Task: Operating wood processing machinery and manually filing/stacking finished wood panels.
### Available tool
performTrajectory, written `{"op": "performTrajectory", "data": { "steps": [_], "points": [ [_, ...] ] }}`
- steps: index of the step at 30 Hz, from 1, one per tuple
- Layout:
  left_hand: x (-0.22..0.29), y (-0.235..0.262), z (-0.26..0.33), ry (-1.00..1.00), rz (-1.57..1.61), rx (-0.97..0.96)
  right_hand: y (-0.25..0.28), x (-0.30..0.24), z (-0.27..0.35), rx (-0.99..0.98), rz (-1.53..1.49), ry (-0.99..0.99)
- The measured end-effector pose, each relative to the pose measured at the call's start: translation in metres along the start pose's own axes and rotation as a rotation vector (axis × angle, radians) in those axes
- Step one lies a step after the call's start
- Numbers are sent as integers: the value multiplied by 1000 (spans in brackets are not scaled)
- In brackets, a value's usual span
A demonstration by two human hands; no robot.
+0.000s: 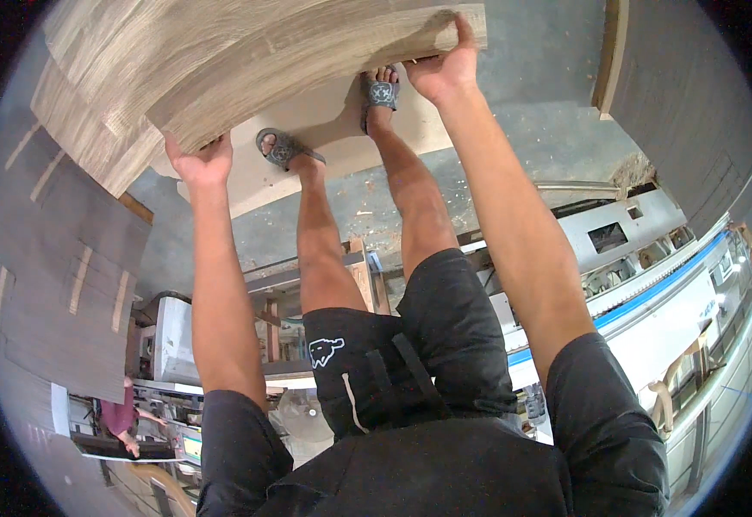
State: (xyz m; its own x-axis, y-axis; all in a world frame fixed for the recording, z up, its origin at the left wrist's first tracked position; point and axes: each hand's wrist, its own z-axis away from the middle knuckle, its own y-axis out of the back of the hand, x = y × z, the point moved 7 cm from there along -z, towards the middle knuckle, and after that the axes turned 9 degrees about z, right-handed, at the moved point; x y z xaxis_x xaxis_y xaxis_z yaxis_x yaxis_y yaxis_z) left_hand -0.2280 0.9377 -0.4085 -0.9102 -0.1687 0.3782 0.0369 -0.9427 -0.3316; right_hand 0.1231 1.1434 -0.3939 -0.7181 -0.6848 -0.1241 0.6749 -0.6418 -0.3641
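Black shorts (393,370) near; both hands' grip on grainy wood-veneer sheet (264,52).

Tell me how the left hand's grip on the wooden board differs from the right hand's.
The left hand grips the near lower corner of the pale striped wooden board, while the right hand grips its far end. The left hand's fingers curl under the edge; the right hand's fingers reach up over the board's end face. The left hand sits lower in the picture than the right. Both are bare and closed on the same board, with arms stretched out.
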Motion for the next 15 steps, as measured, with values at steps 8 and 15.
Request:
{"op": "performTrajectory", "data": {
  "steps": [8,15],
  "points": [
    [82,56,-28,-282,-698,249,73,-117,-41,165,873,457],
    [73,19,-55,20,-1079,-289,33,-125,-61,-68,1265,200]
  ]
}}
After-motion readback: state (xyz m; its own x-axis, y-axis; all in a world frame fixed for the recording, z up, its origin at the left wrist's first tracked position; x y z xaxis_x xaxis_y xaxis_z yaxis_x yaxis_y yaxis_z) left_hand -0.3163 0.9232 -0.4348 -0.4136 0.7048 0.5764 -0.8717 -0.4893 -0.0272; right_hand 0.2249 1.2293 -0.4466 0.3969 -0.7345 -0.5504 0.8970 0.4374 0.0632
